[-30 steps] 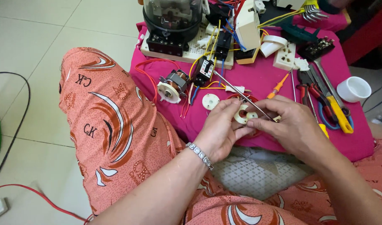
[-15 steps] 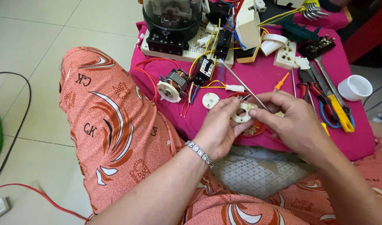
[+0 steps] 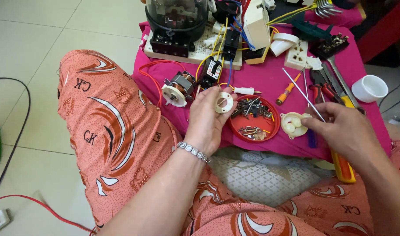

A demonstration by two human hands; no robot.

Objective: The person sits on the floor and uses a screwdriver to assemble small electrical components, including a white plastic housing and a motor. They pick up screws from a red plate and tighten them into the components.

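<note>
Hands parted since earlier; red tray (image 3: pixel 273 129) uncovered, holding small metal screws (image 3: pixel 251 108).

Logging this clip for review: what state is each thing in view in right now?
Left hand: raised, pinching the cream ring.
Cream ring: held off the cloth.
Right hand: gripping the thin metal rod.
Thin metal rod: tilted, held at its lower end.
Cream gear housing: open, lying on the pink cloth.
Red lid: face up, holding small metal parts.
White cup: upright.
</note>
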